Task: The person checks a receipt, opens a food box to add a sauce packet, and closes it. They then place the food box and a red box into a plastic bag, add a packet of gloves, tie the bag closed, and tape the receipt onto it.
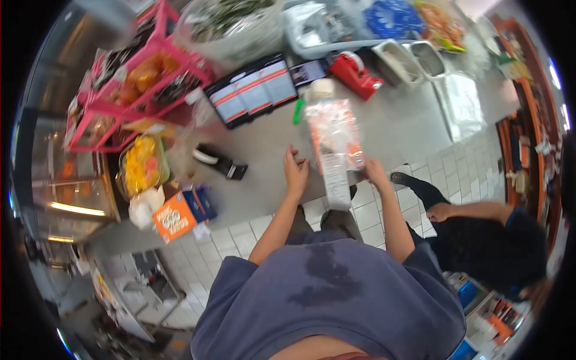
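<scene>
An orange-and-white packet in clear plastic (335, 129) lies on the steel counter in front of me, with a long printed receipt (336, 183) hanging from it over the counter's edge. My right hand (376, 174) has its fingers closed at the packet's lower right edge; the fingertips are partly hidden. Left of the packet, my left hand (296, 171) is open above the counter, fingers apart and holding nothing. A black stapler-like tool (219, 161) rests farther left. Just beyond the packet are a pale round lid or cup (321, 89) and a small green object (297, 111).
A tablet (251, 90), a phone (308, 72) and a red tape dispenser (355, 74) line the counter's back. Metal trays (398, 62) stand behind. Left are a pink rack (108, 102), yellow fruit (144, 165) and an orange box (174, 217). Another person (480, 246) is at right.
</scene>
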Motion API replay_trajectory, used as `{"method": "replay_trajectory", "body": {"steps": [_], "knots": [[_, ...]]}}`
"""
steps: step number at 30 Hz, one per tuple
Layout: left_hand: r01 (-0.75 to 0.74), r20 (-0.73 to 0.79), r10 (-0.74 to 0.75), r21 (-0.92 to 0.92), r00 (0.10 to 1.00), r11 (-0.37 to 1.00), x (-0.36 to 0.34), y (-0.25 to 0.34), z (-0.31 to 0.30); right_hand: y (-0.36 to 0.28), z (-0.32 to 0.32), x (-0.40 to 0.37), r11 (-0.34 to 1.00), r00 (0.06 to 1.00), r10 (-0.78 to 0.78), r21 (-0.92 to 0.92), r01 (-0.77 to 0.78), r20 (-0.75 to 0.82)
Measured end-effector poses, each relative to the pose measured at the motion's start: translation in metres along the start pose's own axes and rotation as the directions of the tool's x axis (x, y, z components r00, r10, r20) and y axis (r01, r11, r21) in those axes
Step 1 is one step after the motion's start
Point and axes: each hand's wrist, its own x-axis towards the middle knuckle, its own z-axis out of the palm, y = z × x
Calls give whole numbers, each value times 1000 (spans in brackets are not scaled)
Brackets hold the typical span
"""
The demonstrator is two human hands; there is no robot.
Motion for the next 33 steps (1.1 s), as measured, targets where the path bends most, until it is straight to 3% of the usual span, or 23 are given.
{"method": "replay_trajectory", "body": {"steps": [1, 3, 5, 6, 7, 9, 10, 13, 14, 16, 17, 19, 21, 22, 23, 24, 25, 26, 27, 29, 30, 32, 33], "knots": [[-59, 63, 54, 84, 997, 995, -5, 5, -16, -10, -10, -23, 977, 999, -29, -210, 21, -36], [-22, 73, 20, 32, 997, 999, -9, -35, -52, -29, -18, -73, 793, 976, -8, -594, 138, 216], [346, 162, -307, -360, 938, 866, -23, -25, -84, -96, -1, -112, 880, 829, 70, -426, 211, 555], [332, 155, -294, -407, 943, 851, -25, -23, -98, -125, 24, -119, 851, 762, -214, -266, 453, 612], [329, 116, -309, -415, 944, 848, -24, -18, -107, -153, 55, -119, 747, 626, -479, -89, 659, 616], [203, 79, -221, -754, 972, 625, -20, -8, -123, -203, 122, -110, 839, 743, -402, -111, 533, 535], [192, 58, -229, -759, 972, 623, -14, -10, -133, -192, 171, -80, 691, 626, -685, 59, 721, 372], [174, 101, -168, -845, 981, 506, -13, -23, -152, -223, 254, -37, 538, 544, -790, -105, 836, 284], [179, 113, -162, -855, 980, 488, -13, -28, -154, -227, 263, -32, 526, 534, -799, -109, 843, 276], [186, 139, -132, -864, 981, 468, -10, -27, -156, -236, 268, -23, 791, 668, -446, -86, 605, 596], [194, 161, -115, -898, 980, 396, -12, -27, -161, -233, 261, -22, 790, 678, -449, -95, 605, 582], [224, 202, -102, -926, 974, 305, -13, -22, -165, -206, 230, -30, 873, 548, -443, 200, 446, 710], [246, 255, 28, -951, 966, 189, -17, -5, -170, -199, 166, -82, 878, 576, -370, 72, 473, 729], [271, 262, -77, -946, 962, 177, -16, -3, -170, -181, 153, -92, 887, 599, -356, 59, 457, 717], [302, 292, -82, -939, 953, 165, -10, -11, -168, -162, 142, -99, 898, 638, -231, -92, 431, 734], [304, 229, -213, -838, 950, 454, -3, -26, -165, -142, 132, -105, 889, 677, -98, -241, 389, 730], [322, 140, -306, -640, 942, 698, -3, -35, -160, -124, 135, -107, 902, 706, -75, -254, 349, 704], [360, 189, -313, -628, 931, 690, -6, -38, -156, -109, 147, -106, 886, 766, -21, -343, 312, 642], [390, 127, -391, -571, 912, 723, -6, -39, -153, -101, 152, -108, 862, 818, 27, -427, 272, 575], [416, 72, -443, -502, 894, 758, -7, -27, -135, -117, 137, -131, 898, 855, -6, -372, 232, 519], [402, 131, -406, -580, 904, 708, -21, -10, -133, -126, 121, -144, 867, 843, -126, -355, 350, 523], [407, 202, -368, -633, 908, 658, -30, 31, -121, -160, 69, -174, 919, 848, -234, -176, 353, 476], [312, 213, -232, -738, 949, 598, -37, 53, -107, -164, 45, -180, 932, 899, -241, -170, 319, 366]]}}
